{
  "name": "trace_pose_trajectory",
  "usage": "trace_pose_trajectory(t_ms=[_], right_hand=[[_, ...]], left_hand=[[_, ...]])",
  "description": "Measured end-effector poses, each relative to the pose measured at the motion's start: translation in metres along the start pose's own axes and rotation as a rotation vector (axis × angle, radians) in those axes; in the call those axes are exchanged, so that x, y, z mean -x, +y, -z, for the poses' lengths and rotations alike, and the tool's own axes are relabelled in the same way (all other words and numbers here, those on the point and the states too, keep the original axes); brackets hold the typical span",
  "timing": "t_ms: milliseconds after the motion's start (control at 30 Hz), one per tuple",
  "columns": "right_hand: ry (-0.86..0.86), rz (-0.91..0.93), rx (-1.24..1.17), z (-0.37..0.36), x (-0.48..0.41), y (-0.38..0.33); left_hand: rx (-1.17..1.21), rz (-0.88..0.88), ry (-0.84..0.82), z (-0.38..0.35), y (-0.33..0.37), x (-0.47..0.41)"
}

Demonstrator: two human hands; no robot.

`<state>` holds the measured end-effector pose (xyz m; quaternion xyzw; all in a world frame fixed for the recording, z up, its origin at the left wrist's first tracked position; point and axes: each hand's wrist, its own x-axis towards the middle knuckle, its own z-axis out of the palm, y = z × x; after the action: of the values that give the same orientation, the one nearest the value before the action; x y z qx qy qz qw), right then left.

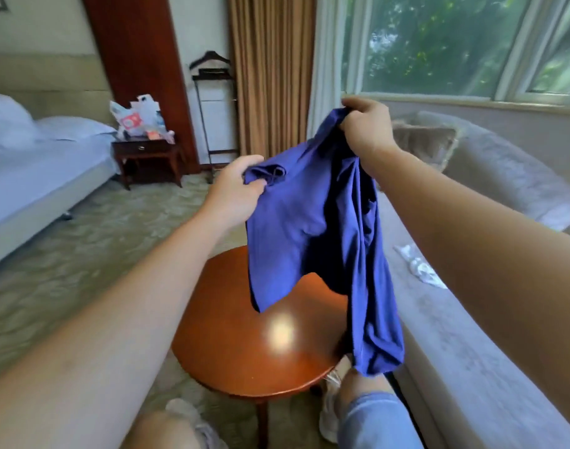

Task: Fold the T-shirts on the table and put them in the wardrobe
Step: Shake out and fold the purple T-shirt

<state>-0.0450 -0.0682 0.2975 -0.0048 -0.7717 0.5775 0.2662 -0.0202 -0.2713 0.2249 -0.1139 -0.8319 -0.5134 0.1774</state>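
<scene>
Pale, mottled carpet (pixel 82 254) spreads away to my left. A bed (pixel 34 176) with smooth, soft sheets lines its far-left edge, and a long grey plush sofa (pixel 455 335) runs down my right side. Between them stands the round desk (pixel 244 351), glossy reddish wood with a bright glare spot. Its curved rim sits just beside the sofa front, with open carpet on its left.

The blue T-shirt (pixel 293 228), a thin smooth knit, hangs in the air above the desk in long loose folds. Its lowest tail dangles past the right rim, and I cannot tell whether it brushes the wood.

My right grip (pixel 364 124) is clamped on a gathered edge at the top. My left grip (pixel 235 192), lower and to the left, pinches a rolled hem under the thumb. A small crumpled white scrap (pixel 419 267) lies on the sofa seat.
</scene>
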Motion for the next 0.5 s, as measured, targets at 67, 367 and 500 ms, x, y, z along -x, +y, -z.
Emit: trace_pose_trajectory(t_ms=[67,367,500], right_hand=[[-0.042,0.011,0.040,-0.030,-0.012,-0.001],[-0.656,-0.247,0.088,-0.142,0.077,0.118],[-0.805,-0.281,0.074,-0.151,0.128,0.158]], left_hand=[[0.018,0.063,0.030,0.024,-0.018,-0.010],[0.004,0.517,-0.220,0.012,-0.129,0.012],[0.044,0.690,-0.284,-0.001,-0.161,0.036]])
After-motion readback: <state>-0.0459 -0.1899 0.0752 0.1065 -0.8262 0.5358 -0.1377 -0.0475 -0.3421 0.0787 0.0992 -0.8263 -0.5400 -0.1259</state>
